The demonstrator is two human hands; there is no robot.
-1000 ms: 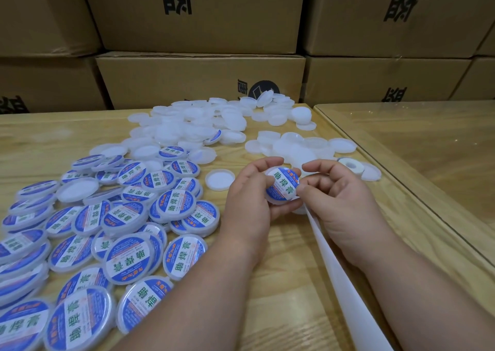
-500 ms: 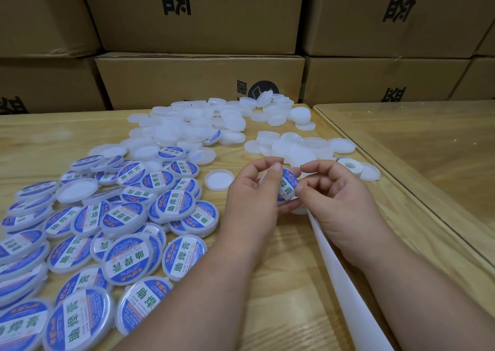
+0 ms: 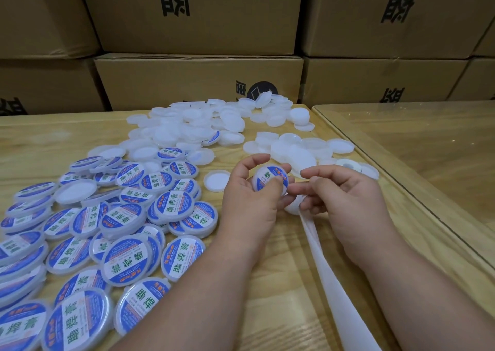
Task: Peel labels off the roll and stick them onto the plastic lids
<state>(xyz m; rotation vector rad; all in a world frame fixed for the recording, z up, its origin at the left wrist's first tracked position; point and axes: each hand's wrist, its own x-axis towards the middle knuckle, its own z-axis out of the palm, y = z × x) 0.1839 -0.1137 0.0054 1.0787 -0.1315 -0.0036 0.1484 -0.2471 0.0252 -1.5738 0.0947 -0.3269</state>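
I note the left hand [image 3: 249, 203] gripping the round white plastic lid [image 3: 270, 180] with its blue label, thumb pressing, while the right hand [image 3: 351, 206] beside it pinches the white backing strip [image 3: 329, 278]; uneven pressure risks a creased label.

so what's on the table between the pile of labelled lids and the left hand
In the head view, one unlabelled white lid lies alone on bare wood between the labelled lids and the left hand, which holds a labelled lid.

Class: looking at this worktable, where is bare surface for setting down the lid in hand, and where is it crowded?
Bare wood lies left of the plain lids, behind the labelled lids, and between the forearms beside the backing strip. The glass-topped table is bare too. Crowded: both lid piles, near left and far centre.
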